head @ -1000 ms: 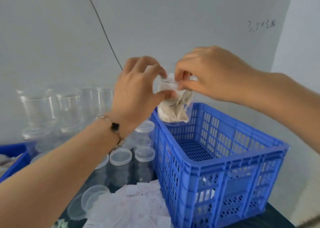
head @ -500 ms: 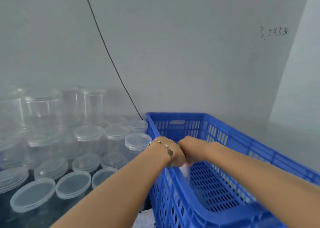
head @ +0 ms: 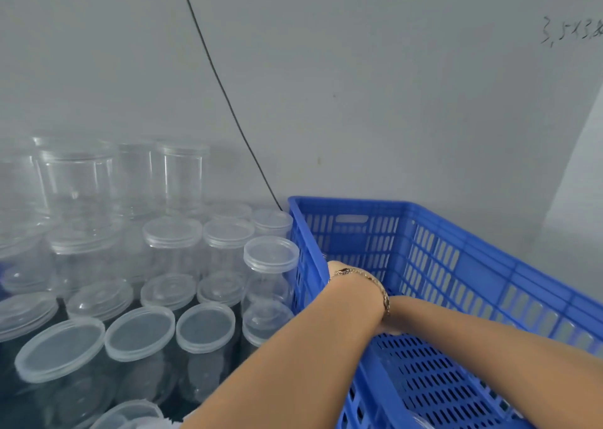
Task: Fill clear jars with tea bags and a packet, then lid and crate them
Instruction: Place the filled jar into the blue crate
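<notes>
Head view: both forearms reach into the blue crate point(head: 456, 265) at lower right; the left hand point(head: 339, 270) and right hand point(head: 388, 326) are mostly hidden, so grip cannot be told. Lidded clear jars point(head: 195, 265) crowd the left

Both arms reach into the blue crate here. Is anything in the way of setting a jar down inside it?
Nothing visible blocks it: the blue crate is open-topped, and its floor near the arms shows bare. The left wrist hides the fingers and any jar, so that spot is unchecked.
</notes>
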A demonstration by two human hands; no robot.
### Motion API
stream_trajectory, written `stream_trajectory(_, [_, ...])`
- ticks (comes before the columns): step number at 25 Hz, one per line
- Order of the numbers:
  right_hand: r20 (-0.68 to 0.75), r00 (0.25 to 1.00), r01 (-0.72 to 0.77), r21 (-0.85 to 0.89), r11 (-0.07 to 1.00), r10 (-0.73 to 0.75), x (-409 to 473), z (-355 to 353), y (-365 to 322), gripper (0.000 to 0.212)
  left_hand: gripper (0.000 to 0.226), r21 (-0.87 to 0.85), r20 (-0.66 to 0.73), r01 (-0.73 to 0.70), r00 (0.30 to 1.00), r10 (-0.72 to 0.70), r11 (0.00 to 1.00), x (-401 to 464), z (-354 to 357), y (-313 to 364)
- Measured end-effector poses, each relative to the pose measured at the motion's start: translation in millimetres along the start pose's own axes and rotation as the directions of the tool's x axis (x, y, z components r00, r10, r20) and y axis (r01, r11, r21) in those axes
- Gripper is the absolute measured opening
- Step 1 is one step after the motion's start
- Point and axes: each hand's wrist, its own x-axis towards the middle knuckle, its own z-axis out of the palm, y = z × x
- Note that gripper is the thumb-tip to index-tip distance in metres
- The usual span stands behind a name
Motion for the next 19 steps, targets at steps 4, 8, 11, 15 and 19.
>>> stream_trajectory(4, [-0.223, 0.917, -0.177, 0.518, 0.837, 0.332, -5.2, -16.5, 27.0, 0.031, 0.025, -0.305, -0.341, -0.081, 0.940, -0.029, 0.949, -8.2, -2.9, -11.3])
stream_trajectory(8, [-0.483, 0.760, 0.234, 0.828, 0.510, 0.435, -23.1, -53.5, 35.8, 0.024, 0.031, -0.626, -0.602, -0.344, 0.784, -0.153, 0.700, -46.0, -2.8, -86.2])
stream_trajectory(11, [-0.570, 0.751, 0.269, 0.724, 0.636, 0.332, -19.5, -77.7, 10.2, 0.018, 0.033, -0.771, -0.600, -0.284, 0.623, -0.502, 0.570, -70.6, 36.1, -137.2])
stream_trajectory(15, [-0.614, 0.745, 0.014, 0.405, 0.914, 0.261, 10.5, -88.4, -36.9, 0.033, 0.067, -0.902, -0.375, -0.137, 0.718, -0.586, 0.410, -68.2, 95.6, -133.5])
stream_trajectory(19, [-0.545, 0.802, -0.116, 0.259, 0.959, 0.244, 40.7, -62.0, -69.6, 0.035, 0.084, -0.942, -0.335, -0.276, 0.798, -0.501, 0.191, -37.0, 123.0, -108.5])
